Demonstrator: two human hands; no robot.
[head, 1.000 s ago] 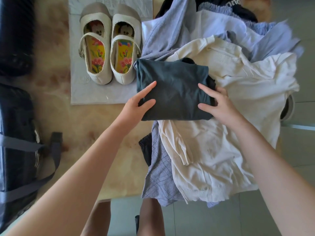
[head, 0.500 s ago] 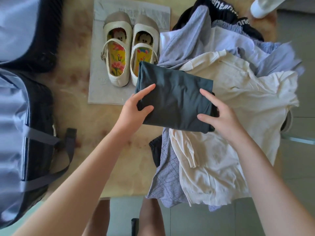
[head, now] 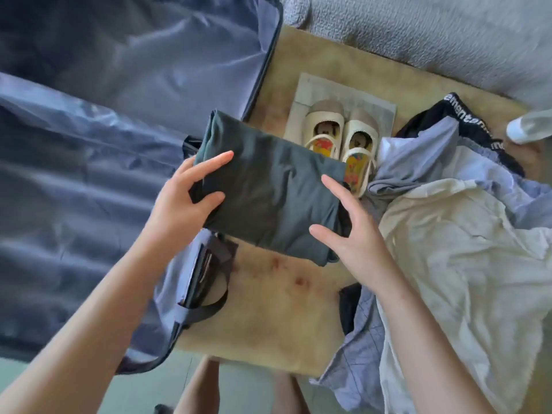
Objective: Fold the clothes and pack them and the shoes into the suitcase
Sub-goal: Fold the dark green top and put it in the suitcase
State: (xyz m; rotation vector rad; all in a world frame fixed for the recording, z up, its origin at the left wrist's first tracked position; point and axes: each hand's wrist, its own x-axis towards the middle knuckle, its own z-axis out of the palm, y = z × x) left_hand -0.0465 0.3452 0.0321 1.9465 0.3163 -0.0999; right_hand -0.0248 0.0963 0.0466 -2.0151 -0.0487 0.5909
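A folded dark green garment (head: 268,186) hangs in the air between the suitcase and the shoes. My left hand (head: 185,201) grips its left edge and my right hand (head: 349,231) holds its right edge from the side. The open suitcase (head: 104,144), with blue-grey lining, lies on the left. A pair of cream shoes (head: 343,141) with colourful insoles stands on a grey cloth, partly hidden behind the garment. A pile of unfolded clothes (head: 448,249), cream shirt on top, lies at the right.
The tan table (head: 268,318) carries everything; its front edge runs near my legs. A grey sofa (head: 433,31) lies beyond the table. A person's white-socked foot (head: 522,128) shows at the far right. The suitcase straps (head: 209,282) hang by its right rim.
Both hands have lifted the folded green garment off the clothes pile and carried it left, toward the suitcase. The view has swung left, bringing the open suitcase in.
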